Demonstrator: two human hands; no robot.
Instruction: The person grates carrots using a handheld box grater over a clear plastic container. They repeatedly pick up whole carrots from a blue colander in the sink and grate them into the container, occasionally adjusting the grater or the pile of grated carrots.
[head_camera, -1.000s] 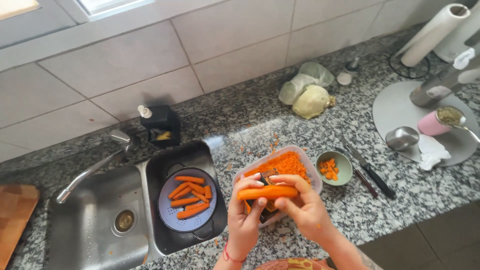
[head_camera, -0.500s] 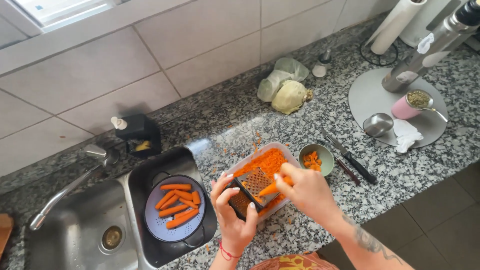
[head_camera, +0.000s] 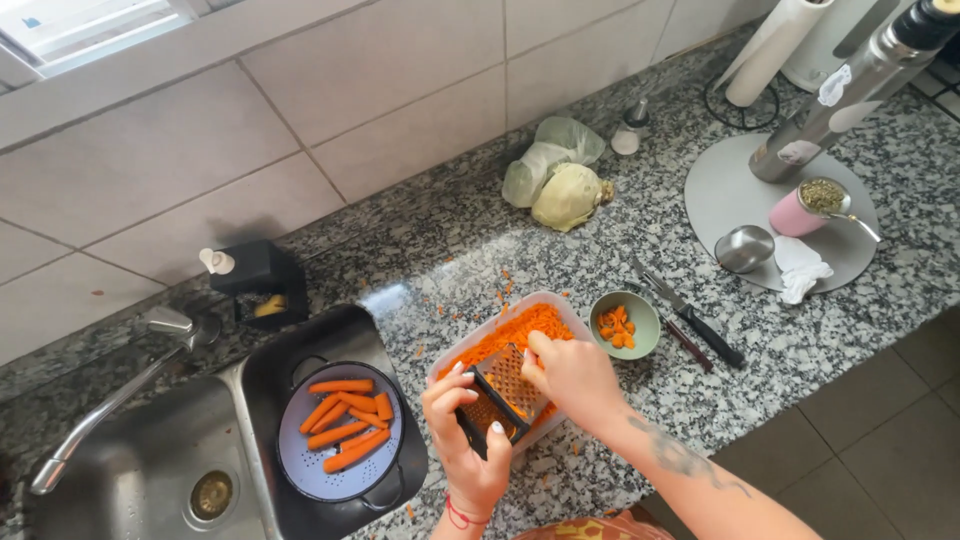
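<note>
My left hand grips a metal box grater that leans over a clear plastic tub holding grated carrot. My right hand is closed against the grater's upper face; the carrot it presses there is hidden under the fingers. A blue colander with several peeled carrots sits in a dark tray to the left. A small green bowl with carrot pieces stands just right of the tub.
A steel sink and tap lie at the left. Two knives rest right of the bowl. Farther back are a cabbage in a bag, a grey round tray with cups and a paper towel roll.
A second ago both hands held a whole carrot over the tub. Now my left hand holds the grater and my right hand pushes the carrot down against it.
</note>
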